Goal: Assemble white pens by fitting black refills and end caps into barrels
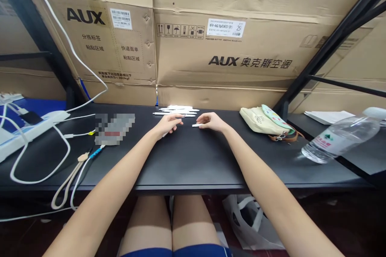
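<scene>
My left hand [169, 124] is closed around a slim white pen [165, 134]; its thin tip end pokes out past the fingers towards the right, and most of the barrel is hidden. Across a small gap, my right hand [211, 121] pinches a short white piece that looks like a pen cap [195, 125], just above or on the desk; I cannot tell which. Right behind both hands, several white pens [177, 109] lie side by side in a loose pile on the black desk [187, 160].
Cardboard sheets [187, 60] wall off the back. On the left are a power strip [33, 128], white cables and a pixelated device [114, 128]. To the right lie a cream pouch [259, 120] and a tilted water bottle [337, 138] beside a black frame bar [328, 44].
</scene>
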A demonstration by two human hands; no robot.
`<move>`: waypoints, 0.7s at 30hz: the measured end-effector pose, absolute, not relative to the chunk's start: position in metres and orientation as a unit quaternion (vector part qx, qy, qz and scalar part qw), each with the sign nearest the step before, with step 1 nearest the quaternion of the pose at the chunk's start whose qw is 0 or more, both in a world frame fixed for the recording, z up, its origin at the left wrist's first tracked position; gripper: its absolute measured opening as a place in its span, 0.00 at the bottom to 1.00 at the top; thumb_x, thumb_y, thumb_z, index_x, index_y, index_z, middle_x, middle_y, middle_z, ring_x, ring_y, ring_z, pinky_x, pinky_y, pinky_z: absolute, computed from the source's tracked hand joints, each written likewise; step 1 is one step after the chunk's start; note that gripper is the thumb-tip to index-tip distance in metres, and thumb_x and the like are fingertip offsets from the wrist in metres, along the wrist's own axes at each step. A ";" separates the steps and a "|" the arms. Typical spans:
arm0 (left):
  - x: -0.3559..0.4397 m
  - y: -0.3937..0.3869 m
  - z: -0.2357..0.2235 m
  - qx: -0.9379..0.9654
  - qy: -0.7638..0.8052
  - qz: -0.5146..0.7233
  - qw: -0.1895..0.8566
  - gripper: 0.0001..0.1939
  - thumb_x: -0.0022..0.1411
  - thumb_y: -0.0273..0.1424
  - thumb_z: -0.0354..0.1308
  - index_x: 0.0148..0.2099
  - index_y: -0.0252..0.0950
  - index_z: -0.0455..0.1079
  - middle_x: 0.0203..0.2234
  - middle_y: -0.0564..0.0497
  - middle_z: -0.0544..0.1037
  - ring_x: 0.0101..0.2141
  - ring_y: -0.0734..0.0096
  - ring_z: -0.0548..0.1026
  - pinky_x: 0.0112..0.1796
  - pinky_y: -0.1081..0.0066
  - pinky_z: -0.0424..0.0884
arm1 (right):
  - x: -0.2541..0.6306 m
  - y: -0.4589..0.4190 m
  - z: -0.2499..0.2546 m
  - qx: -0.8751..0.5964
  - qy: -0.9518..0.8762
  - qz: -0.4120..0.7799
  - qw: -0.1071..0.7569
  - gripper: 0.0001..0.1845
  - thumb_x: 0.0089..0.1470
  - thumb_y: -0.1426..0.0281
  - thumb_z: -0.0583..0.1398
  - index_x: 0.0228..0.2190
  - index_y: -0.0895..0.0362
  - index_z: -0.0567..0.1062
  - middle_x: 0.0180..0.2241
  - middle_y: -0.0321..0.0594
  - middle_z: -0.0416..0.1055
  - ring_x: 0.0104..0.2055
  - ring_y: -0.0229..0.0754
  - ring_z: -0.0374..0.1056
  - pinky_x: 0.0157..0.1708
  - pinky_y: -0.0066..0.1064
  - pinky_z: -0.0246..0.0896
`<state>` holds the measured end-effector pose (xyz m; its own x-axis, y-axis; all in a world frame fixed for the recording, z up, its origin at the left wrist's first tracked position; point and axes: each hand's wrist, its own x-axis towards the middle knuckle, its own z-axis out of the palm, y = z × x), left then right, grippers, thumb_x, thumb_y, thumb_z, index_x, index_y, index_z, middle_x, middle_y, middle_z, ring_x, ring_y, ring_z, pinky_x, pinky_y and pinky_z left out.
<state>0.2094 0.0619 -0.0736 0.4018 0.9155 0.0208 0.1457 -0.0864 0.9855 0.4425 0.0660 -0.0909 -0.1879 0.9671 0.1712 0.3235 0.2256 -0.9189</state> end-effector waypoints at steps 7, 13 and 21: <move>0.210 0.059 -0.072 0.703 0.412 0.368 0.448 0.13 0.52 0.30 0.60 0.41 0.32 0.74 0.33 0.46 0.77 0.20 0.80 0.68 0.17 0.80 0.58 | 0.424 0.054 -0.078 -0.454 -0.670 0.374 0.453 0.14 0.31 0.73 0.67 0.28 0.58 0.77 0.29 0.39 0.76 0.32 0.39 0.71 0.33 0.30 0.67; 0.211 0.057 -0.073 0.764 0.377 0.328 0.409 0.10 0.52 0.30 0.60 0.37 0.30 0.76 0.22 0.49 0.75 0.20 0.76 0.69 0.21 0.77 0.61 | 0.394 0.045 -0.082 -0.436 -0.654 0.427 0.447 0.16 0.36 0.60 0.68 0.26 0.58 0.76 0.22 0.39 0.73 0.25 0.37 0.67 0.17 0.23 0.58; 0.204 0.060 -0.077 0.836 0.400 0.342 0.153 0.17 0.56 0.37 0.58 0.46 0.34 0.72 0.35 0.46 0.75 0.35 0.66 0.71 0.36 0.72 0.65 | 0.415 0.055 -0.079 -0.451 -0.541 0.438 0.558 0.20 0.30 0.58 0.71 0.24 0.58 0.77 0.24 0.38 0.74 0.26 0.34 0.68 0.31 0.28 0.69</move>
<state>0.2041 0.0596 -0.0769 0.4457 0.7736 0.4503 0.5647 -0.6334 0.5292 0.4146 0.0546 -0.0786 0.0313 0.9774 0.2091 -0.0004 0.2093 -0.9779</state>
